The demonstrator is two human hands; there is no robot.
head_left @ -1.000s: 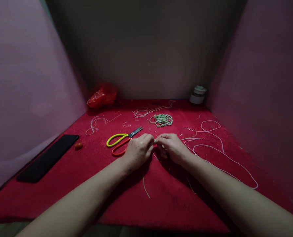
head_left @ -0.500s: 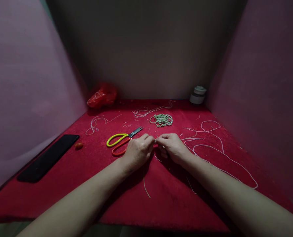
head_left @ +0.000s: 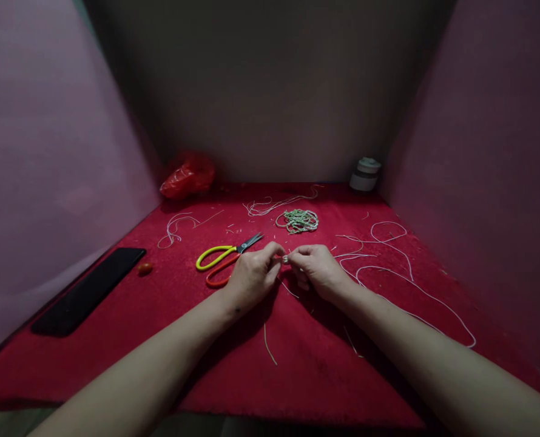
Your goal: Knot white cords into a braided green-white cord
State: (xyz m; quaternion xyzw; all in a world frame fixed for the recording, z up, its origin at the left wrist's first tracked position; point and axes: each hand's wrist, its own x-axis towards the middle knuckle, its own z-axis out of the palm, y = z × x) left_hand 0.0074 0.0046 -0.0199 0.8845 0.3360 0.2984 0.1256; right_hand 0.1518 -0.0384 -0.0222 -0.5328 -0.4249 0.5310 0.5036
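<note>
My left hand (head_left: 252, 276) and my right hand (head_left: 318, 270) meet fingertip to fingertip over the red cloth (head_left: 170, 340), both pinched on a thin white cord (head_left: 415, 290). The cord trails from my right hand in loops to the right. A tiny pale piece sits between the fingertips; I cannot make out what it is. Scissors (head_left: 222, 258) with yellow and orange handles lie just left of my left hand, blades pointing right.
A coil of green-white beaded string (head_left: 300, 221) lies behind the hands, with loose cord scraps (head_left: 270, 206) around. A black phone (head_left: 88, 290) and small orange bead (head_left: 145, 268) rest at left. Red plastic bag (head_left: 188, 175) back left, white spool (head_left: 364, 174) back right. Pink walls enclose the sides.
My left hand's fingers have loosened and lifted slightly at the pinch, with the thumb and forefinger reaching toward the right hand. The arms stay almost where they were.
</note>
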